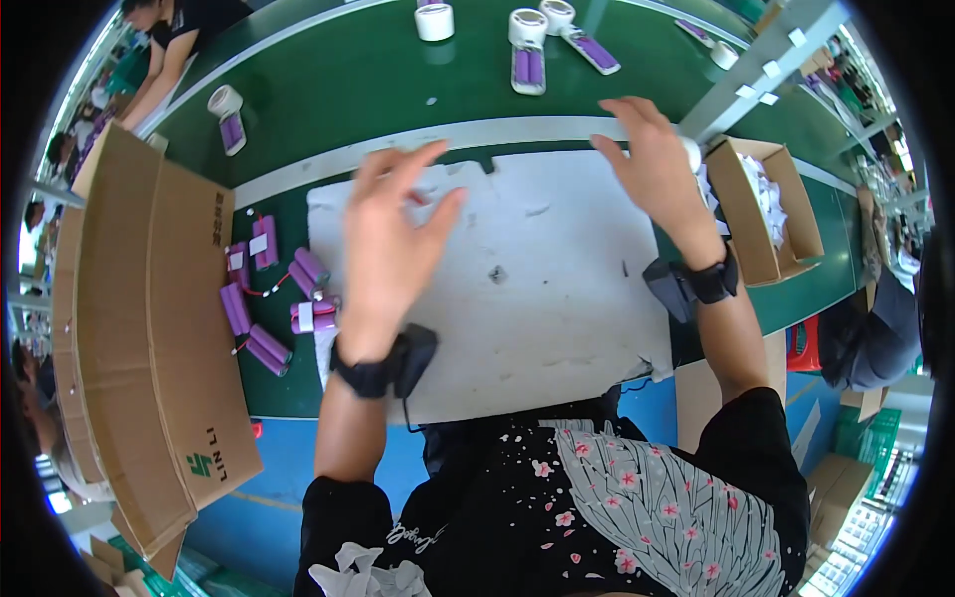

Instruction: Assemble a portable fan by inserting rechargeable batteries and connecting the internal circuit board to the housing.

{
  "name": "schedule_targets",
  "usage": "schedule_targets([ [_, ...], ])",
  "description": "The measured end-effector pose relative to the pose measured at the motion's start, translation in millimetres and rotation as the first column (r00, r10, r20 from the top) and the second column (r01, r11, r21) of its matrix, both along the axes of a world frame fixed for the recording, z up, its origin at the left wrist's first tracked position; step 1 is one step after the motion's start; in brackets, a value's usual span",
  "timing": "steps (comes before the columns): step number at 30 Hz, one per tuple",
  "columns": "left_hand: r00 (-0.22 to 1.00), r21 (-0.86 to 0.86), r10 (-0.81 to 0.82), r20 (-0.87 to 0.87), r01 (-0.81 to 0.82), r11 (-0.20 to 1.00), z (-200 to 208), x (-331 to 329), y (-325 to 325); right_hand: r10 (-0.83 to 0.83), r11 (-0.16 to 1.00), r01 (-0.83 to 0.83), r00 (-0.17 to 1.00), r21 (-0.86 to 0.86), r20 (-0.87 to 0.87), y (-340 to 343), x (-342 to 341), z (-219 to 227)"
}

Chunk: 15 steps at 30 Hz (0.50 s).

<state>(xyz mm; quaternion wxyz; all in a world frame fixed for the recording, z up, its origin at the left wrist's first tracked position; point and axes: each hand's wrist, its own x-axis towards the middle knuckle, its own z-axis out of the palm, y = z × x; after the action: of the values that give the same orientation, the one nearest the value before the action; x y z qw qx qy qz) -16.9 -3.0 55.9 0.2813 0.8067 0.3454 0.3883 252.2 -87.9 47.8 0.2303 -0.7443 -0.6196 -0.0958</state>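
Observation:
Over the left part of a white worn board [537, 289], my left hand [388, 234] hovers with thumb and fingers apart. A small reddish spot shows between its fingers; I cannot make out what it is. My right hand [652, 174] is raised over the board's far right corner, thumb spread from the fingers and nothing in it. Left of the board, nearest my left hand, lie several purple battery packs [267, 348], some with white labels and short wires. Just beyond my right hand a white round thing [691, 152] is partly hidden.
A tall cardboard box [189, 328] stands at the left. An open carton [751, 224] of white paper pieces sits right, below a grey post [761, 75]. Across the green belt [348, 70] lie white rolls [434, 22] and purple packs [528, 70]. A person [169, 50] works far left.

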Motion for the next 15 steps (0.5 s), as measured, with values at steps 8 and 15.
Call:
schedule_targets([
  [8,0.739,0.016,0.469,-0.483,-0.528,0.849,17.8,-98.9,-26.7,-0.398,0.879,0.379,0.917,-0.289,-0.006,-88.8,37.0,-4.1],
  [15,0.892,-0.33,0.34,-0.297,-0.43,0.84,-10.3,-117.9,-26.5,-0.215,0.973,0.144,0.851,-0.18,-0.479,-78.9,18.0,15.3],
])
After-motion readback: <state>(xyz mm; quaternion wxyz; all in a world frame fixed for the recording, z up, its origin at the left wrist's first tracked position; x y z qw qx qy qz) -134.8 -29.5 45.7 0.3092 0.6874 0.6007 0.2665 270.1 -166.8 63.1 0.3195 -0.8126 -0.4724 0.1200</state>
